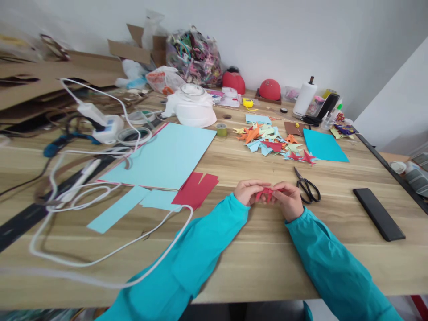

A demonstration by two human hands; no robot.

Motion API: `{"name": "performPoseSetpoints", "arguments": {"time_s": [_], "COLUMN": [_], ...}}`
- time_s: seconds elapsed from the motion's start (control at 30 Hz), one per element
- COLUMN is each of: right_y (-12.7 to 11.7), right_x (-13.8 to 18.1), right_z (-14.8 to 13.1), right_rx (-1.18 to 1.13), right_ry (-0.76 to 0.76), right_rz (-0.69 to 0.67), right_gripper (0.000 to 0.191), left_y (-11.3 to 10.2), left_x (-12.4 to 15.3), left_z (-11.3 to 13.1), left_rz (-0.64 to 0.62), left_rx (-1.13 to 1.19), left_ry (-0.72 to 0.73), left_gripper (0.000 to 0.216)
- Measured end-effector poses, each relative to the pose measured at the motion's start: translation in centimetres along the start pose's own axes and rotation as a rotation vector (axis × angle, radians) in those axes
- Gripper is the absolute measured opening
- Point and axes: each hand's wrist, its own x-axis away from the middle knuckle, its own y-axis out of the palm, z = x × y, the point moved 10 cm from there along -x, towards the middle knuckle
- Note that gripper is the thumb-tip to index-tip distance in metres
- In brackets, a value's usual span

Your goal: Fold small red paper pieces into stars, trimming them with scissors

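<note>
Between my two hands is a small folded piece of red paper (266,191), held just above the wooden table. My left hand (249,191) pinches its left side, and my right hand (288,198) pinches its right side. Fingers cover much of the paper, so its full shape is hidden. Just right of my right hand lie black-handled scissors (308,188), blades pointing away. Beyond the hands is a pile of folded paper cranes (267,139) in orange, blue, green and red. Flat red paper pieces (195,189) lie left of my left hand.
Large light-blue sheets (167,154) and a cut blue strip (117,209) lie to the left. A white cable (100,263) loops across the table's left front. A black phone (379,215) lies at right. A turquoise sheet (325,146) sits beyond the scissors. Bags and boxes line the wall.
</note>
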Motion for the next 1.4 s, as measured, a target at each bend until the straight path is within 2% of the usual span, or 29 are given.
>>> {"name": "performPoseSetpoints", "arguments": {"time_s": [0.13,0.3,0.43,0.5,0.63,0.83,1.03,1.27,1.4], "right_y": [0.1,0.6,0.1,-0.1,-0.5,-0.6,-0.5,-0.5,0.6], "right_x": [0.0,0.1,0.0,0.0,0.0,0.0,0.0,0.0,0.0], "right_z": [-0.5,-1.0,-0.6,-0.7,-1.4,-1.8,-2.5,-2.1,-1.2], "right_rx": [0.059,0.093,0.112,0.131,0.162,0.181,0.199,0.194,0.044], "right_ry": [-0.044,-0.068,-0.003,-0.002,-0.069,-0.152,-0.193,-0.135,-0.057], "right_rz": [-0.010,-0.044,0.012,0.032,0.072,0.057,0.059,0.061,-0.048], "right_gripper": [0.008,0.008,0.019,0.017,0.012,0.009,0.010,0.013,0.021], "left_y": [0.4,0.1,0.2,0.2,-0.1,0.9,1.0,0.3,-0.6], "left_x": [0.2,0.8,1.1,1.1,1.1,1.6,1.8,1.2,1.0], "left_z": [-0.2,1.3,2.5,3.0,3.4,4.4,4.7,3.7,3.8], "left_rz": [-0.008,0.074,0.075,0.076,0.096,0.044,0.054,0.047,0.080], "left_rx": [-0.071,-0.257,-0.378,-0.412,-0.534,-0.712,-0.766,-0.635,-0.584], "left_ry": [-0.014,0.124,0.216,0.270,0.331,0.460,0.478,0.348,0.367], "left_gripper": [0.034,0.034,0.032,0.031,0.030,0.020,0.016,0.021,0.025]}}
